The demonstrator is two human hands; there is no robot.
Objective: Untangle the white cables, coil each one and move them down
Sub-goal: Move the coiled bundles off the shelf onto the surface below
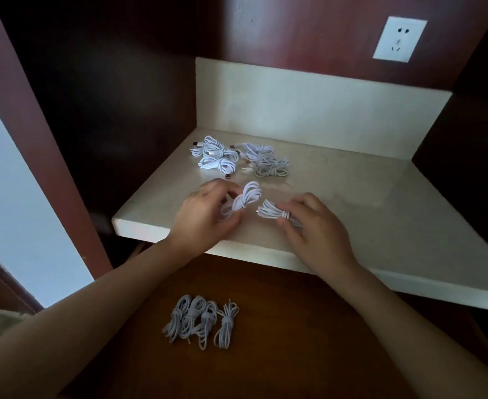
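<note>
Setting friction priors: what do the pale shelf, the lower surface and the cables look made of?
Pale shelf: stone or stone-like slab, cream, smooth, faint sheen, thick cut edge. Lower surface: wood or veneer, reddish-brown, soft glare. White cables: likely flexible plastic jacket, matte; they hold tight bends. Plug tips look metallic.

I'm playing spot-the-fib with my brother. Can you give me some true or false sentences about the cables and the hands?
1. Four coiled cables lie on the lower wooden surface. True.
2. The left hand holds nothing. False: it grips a white cable bundle.
3. Something is plugged into the wall socket. False: its holes are bare.
4. A pile of cables lies at the back of the pale shelf. True.
5. The right hand rests on the wooden surface. False: it holds a tied coil on the pale shelf.
</note>
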